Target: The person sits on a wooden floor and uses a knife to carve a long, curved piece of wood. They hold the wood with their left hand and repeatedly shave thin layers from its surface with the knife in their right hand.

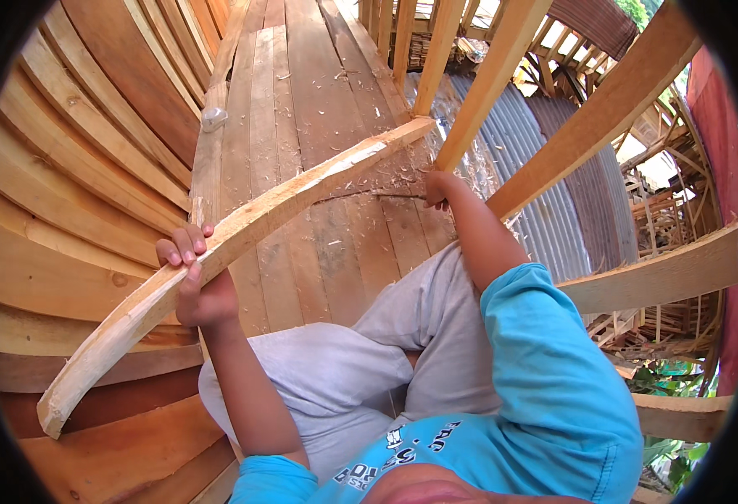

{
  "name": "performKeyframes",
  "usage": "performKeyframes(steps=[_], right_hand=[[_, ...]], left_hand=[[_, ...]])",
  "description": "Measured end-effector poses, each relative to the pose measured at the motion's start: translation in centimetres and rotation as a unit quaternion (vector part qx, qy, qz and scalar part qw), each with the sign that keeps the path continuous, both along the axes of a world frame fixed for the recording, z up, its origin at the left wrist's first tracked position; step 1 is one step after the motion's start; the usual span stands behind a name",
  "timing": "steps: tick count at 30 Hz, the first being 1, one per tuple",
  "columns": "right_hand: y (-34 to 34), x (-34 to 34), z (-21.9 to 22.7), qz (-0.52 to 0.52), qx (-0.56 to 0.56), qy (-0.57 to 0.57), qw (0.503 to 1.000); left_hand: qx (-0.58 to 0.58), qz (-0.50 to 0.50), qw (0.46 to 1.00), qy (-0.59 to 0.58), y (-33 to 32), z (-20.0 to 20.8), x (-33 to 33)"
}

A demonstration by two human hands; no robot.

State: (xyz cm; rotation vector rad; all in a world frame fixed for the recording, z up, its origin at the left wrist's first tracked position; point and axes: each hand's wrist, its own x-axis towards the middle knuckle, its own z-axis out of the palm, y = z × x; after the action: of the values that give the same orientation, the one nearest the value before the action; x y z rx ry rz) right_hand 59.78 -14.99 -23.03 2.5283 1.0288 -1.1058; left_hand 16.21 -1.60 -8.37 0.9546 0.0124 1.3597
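Note:
A long, curved-looking wooden beam [302,186] slants across in front of me, from the lower left to the upright posts at the far right. Pale, freshly cut patches show along its top. My left hand [197,281] is closed round its nearer half, fingers over the top and thumb on the near side. Beyond my crossed legs, my right hand [439,190] is closed on a thin, dark, blade-like tool [377,195], seen nearly edge-on and pointing left, low behind the beam. That hand is beside the foot of a post, apart from the beam.
Wood shavings litter the plank floor [318,92]. Curved timber ribs [75,168] line the left side. Upright posts [491,76] stand along the right, with corrugated metal sheets [512,151] beyond them. A small clear object [213,118] lies by the left edge of the floor.

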Motion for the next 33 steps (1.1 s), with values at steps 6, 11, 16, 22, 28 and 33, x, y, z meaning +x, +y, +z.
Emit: performKeyframes(steps=[6, 11, 16, 22, 28, 33], right_hand=[[1.2, -0.4, -0.2, -0.009, 0.120, -0.124, 0.985], [0.1, -1.6, -1.4, -0.016, 0.131, -0.111, 0.985], [2.2, -2.1, 0.8, -0.150, 0.148, -0.140, 0.967], [1.2, -4.7, 5.9, -0.213, 0.160, -0.039, 0.963], [-0.5, -5.2, 8.1, -0.200, 0.161, 0.006, 0.966], [-1.1, -6.2, 10.4, -0.088, 0.182, -0.012, 0.979]], left_hand=[[-0.003, -0.021, 1.000, 0.009, -0.2, -0.1, -0.1], [-0.012, -0.021, 1.000, -0.001, -0.4, 0.0, 0.1], [-0.023, -0.027, 0.999, -0.029, -0.6, 0.6, 0.2], [0.010, -0.031, 0.995, -0.090, -1.2, 3.7, 0.1], [0.004, 0.007, 0.993, -0.117, -2.6, 5.8, 0.4], [0.017, 0.040, 0.992, -0.117, -2.2, 7.3, 0.7]])
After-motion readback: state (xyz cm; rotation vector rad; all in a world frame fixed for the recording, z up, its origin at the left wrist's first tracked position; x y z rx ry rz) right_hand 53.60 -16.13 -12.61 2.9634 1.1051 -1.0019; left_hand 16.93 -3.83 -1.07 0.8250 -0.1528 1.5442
